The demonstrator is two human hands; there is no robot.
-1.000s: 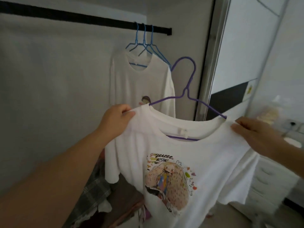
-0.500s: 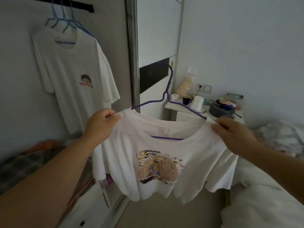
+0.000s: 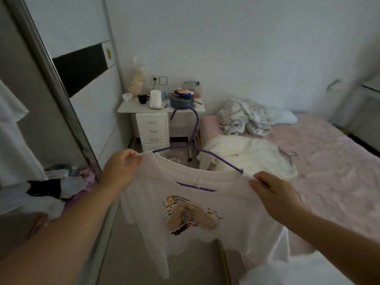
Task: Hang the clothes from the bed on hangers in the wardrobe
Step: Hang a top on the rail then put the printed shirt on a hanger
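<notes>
White cotton, a printed T-shirt (image 3: 191, 204), hangs in the near middle of the head view, threaded on a purple hanger (image 3: 195, 138) whose hook stands up above the collar. The left hand (image 3: 121, 171) pinches the shirt's left shoulder against the hanger end; the right hand (image 3: 273, 192) pinches the right shoulder the same way, both closed on cloth. The shirt is held in the air between the wardrobe (image 3: 61, 83) at the left and the bed (image 3: 329, 161) at the right, facing the far bench (image 3: 127, 109). More white clothing (image 3: 253, 155) lies on the bed's near corner.

I'd say the shirt is dressed on its hanger and only the hanging is left. That calls for one hand to take the hook and carry it left to the rail, which is out of sight here.
</notes>
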